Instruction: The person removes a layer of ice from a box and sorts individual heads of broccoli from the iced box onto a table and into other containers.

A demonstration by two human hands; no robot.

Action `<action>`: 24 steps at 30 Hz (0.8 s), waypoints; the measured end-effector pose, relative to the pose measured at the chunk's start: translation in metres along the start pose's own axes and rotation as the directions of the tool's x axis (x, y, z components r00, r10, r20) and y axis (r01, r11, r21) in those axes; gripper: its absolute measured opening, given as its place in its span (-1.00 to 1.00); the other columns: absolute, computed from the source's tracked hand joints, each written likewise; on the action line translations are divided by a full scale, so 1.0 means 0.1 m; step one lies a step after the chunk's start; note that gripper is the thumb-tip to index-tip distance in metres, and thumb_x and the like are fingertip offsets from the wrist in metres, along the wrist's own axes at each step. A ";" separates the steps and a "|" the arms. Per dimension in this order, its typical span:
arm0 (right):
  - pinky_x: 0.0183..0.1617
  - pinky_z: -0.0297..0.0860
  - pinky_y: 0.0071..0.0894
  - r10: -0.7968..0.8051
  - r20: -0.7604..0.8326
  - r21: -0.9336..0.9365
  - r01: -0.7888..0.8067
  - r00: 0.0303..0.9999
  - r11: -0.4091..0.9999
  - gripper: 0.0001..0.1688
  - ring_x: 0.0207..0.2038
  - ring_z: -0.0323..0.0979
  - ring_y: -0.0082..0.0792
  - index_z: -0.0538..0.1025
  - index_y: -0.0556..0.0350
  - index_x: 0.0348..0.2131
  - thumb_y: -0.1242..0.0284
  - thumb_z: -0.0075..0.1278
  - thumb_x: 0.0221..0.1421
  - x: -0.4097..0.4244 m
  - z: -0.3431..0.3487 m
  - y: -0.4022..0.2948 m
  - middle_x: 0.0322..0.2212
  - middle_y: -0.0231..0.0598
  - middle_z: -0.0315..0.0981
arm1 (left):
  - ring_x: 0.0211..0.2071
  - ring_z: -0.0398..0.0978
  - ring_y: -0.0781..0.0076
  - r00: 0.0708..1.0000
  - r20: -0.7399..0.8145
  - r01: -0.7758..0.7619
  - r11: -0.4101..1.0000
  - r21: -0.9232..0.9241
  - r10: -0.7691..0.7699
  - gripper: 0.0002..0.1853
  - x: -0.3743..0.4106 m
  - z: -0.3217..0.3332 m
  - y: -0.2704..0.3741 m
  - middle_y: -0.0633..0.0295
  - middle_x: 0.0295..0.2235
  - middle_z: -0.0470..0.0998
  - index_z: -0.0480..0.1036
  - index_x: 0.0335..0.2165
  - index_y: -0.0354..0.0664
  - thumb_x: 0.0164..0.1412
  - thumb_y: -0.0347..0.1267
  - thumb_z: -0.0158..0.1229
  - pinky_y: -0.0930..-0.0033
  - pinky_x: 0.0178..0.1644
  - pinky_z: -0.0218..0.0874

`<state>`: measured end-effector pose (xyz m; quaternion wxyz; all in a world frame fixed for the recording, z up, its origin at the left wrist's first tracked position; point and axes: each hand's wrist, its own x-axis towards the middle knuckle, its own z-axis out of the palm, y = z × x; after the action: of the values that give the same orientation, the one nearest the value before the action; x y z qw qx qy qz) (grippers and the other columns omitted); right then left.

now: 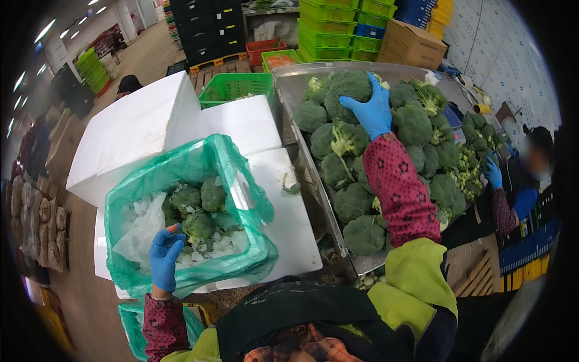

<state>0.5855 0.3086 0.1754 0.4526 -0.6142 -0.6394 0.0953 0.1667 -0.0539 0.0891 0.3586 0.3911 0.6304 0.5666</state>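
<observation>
My right hand (373,108), in a blue glove, is on a large broccoli head (346,92) at the far end of a metal tray (312,158) heaped with broccoli. Its fingers spread over the head's right side; whether they grip it cannot be told. My left hand (166,253), also blue-gloved with one bare fingertip, hovers over the near edge of a foam box lined with a green plastic bag (258,267). Its fingers are loosely curled, and no held item shows. Inside lie several broccoli heads (199,226), crushed ice (230,244) and a clear plastic bag (144,235).
White foam boxes (131,131) stand behind and under the lined box. A green crate (235,86), stacked lime crates (325,31) and a cardboard box (409,45) are beyond. At right, a co-worker's gloved hand (493,174) is beside more broccoli. Another green-lined container (131,330) sits below left.
</observation>
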 end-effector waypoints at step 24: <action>0.16 0.26 0.01 -0.474 0.065 -0.242 0.475 0.878 0.846 -0.17 0.09 0.32 0.14 0.28 0.07 0.19 0.14 0.20 0.03 0.06 1.38 0.40 0.09 0.16 0.30 | 0.11 0.22 -0.25 0.840 0.543 -0.493 0.406 0.769 -0.008 0.07 1.96 0.21 -1.13 -0.04 0.24 0.10 0.10 0.24 0.20 -0.26 -0.13 0.47 -0.13 0.10 0.22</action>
<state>0.5181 0.3827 0.0723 0.3801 -0.4892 -0.7786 -0.0999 0.0900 0.1261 -0.0272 0.1485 0.7328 0.6585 0.0858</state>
